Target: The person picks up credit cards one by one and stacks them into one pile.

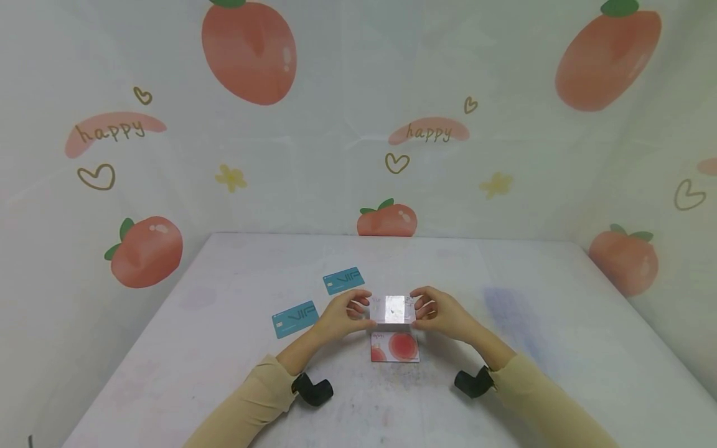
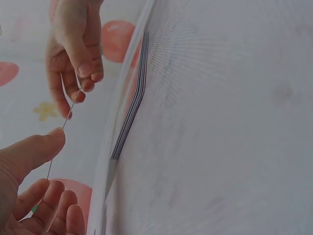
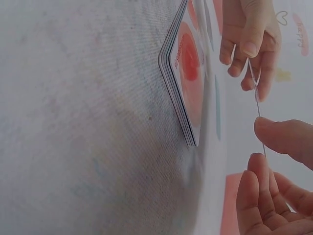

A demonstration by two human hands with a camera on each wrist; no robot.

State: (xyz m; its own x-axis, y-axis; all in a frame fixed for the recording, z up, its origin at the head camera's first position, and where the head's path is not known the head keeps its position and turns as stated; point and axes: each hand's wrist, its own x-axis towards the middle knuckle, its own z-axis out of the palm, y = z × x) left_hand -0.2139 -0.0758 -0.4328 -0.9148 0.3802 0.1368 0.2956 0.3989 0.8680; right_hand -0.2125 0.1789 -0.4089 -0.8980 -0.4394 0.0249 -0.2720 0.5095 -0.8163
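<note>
A thin, glossy pale card [image 1: 385, 309] catches a bright reflection between my two hands, raised over the table. My left hand [image 1: 339, 317] pinches its left end between thumb and fingers, and my right hand [image 1: 446, 316] pinches the right end the same way. Both wrist views show the card edge-on as a fine line, the left hand [image 2: 36, 181] and right hand [image 3: 281, 186] at its ends. Just nearer to me lies a neat stack of cards [image 1: 394, 347], its top one white with red-pink fruit. The stack's layered edges [image 3: 178, 98] show in the right wrist view.
Two blue VIP cards, one farther back [image 1: 343, 280] and one nearer [image 1: 295, 319], lie flat left of my left hand. Black wrist-worn devices sit at both cuffs, left [image 1: 313, 391] and right [image 1: 473, 381]. A fruit-printed curtain [image 1: 336, 168] rises behind the white table [image 1: 224, 373].
</note>
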